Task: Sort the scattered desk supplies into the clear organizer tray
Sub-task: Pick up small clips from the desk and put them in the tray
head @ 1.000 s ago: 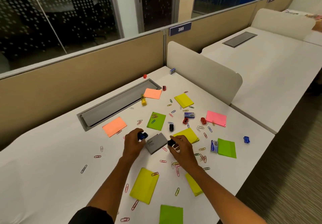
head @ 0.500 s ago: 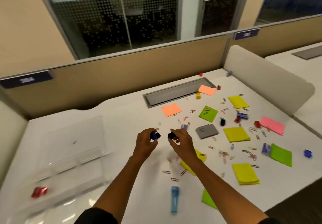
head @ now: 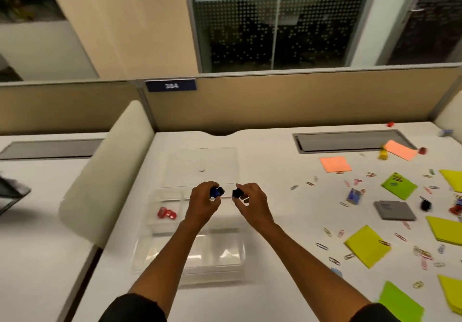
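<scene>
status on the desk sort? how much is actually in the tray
Early. Done: only red clips lie in one compartment of the clear tray. In hand: left hand grips a blue clip, right hand a black clip, both over the tray. Left: sticky notes, scattered paper clips, grey pad remain on the desk.

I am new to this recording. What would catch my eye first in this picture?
At the centre, the left hand holds a blue binder clip and the right hand a black binder clip, above the clear organizer tray. Bright sticky notes and paper clips litter the desk's right side.
</scene>
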The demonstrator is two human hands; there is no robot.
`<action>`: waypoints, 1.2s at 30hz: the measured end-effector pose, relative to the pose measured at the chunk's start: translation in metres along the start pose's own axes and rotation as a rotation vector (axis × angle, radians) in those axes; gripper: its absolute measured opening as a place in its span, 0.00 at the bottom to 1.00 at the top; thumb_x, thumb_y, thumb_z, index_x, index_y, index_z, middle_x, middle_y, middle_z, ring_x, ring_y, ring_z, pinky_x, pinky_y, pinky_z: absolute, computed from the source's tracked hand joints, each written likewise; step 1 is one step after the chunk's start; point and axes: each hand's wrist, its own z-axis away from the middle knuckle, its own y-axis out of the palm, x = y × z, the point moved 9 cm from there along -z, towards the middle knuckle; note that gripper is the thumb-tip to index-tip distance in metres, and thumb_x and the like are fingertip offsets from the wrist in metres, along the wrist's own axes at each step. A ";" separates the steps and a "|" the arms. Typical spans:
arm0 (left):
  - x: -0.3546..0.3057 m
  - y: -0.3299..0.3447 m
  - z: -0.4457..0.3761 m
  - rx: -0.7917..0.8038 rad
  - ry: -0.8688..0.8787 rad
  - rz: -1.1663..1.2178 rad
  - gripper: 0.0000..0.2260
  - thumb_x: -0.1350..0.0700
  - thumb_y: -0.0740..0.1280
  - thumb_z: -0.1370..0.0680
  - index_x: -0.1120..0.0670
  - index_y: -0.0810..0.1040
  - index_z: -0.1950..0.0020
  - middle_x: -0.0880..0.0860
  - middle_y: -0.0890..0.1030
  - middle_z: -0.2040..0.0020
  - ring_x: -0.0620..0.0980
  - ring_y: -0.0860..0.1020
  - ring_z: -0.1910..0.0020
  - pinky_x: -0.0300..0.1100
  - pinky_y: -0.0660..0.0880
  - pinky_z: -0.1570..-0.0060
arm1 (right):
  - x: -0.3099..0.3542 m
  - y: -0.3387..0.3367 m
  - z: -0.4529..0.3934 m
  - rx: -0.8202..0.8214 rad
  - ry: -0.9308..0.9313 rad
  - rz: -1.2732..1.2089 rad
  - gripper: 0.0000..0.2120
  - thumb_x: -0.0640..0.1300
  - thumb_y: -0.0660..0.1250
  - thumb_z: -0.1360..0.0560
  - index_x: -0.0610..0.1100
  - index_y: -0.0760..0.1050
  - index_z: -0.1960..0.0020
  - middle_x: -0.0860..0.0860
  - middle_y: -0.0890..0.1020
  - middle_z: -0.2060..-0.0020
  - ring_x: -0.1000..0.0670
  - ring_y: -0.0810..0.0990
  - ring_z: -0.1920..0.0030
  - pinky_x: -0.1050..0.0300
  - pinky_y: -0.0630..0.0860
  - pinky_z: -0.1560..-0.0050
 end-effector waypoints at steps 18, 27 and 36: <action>0.144 -0.098 0.045 -0.070 -0.270 -0.143 0.13 0.61 0.73 0.28 0.59 0.78 0.44 0.56 0.81 0.50 0.50 0.78 0.54 0.36 0.72 0.51 | 0.078 0.183 -0.019 0.380 -0.114 0.110 0.20 0.42 0.68 0.25 0.42 0.73 0.34 0.46 0.75 0.46 0.50 0.76 0.47 0.67 0.68 0.46; 0.148 -0.092 0.041 0.017 -0.311 -0.133 0.22 0.58 0.72 0.27 0.58 0.73 0.33 0.57 0.77 0.38 0.54 0.76 0.40 0.44 0.71 0.38 | 0.077 0.202 -0.021 0.489 -0.155 0.186 0.25 0.38 0.68 0.26 0.43 0.68 0.30 0.45 0.72 0.39 0.48 0.72 0.40 0.63 0.66 0.40; 0.118 -0.081 0.024 0.009 -0.169 -0.118 0.21 0.58 0.73 0.28 0.59 0.75 0.36 0.57 0.79 0.41 0.55 0.77 0.42 0.42 0.71 0.41 | 0.056 0.138 -0.024 0.288 -0.180 0.172 0.23 0.36 0.68 0.27 0.41 0.71 0.33 0.43 0.75 0.44 0.46 0.76 0.45 0.57 0.72 0.41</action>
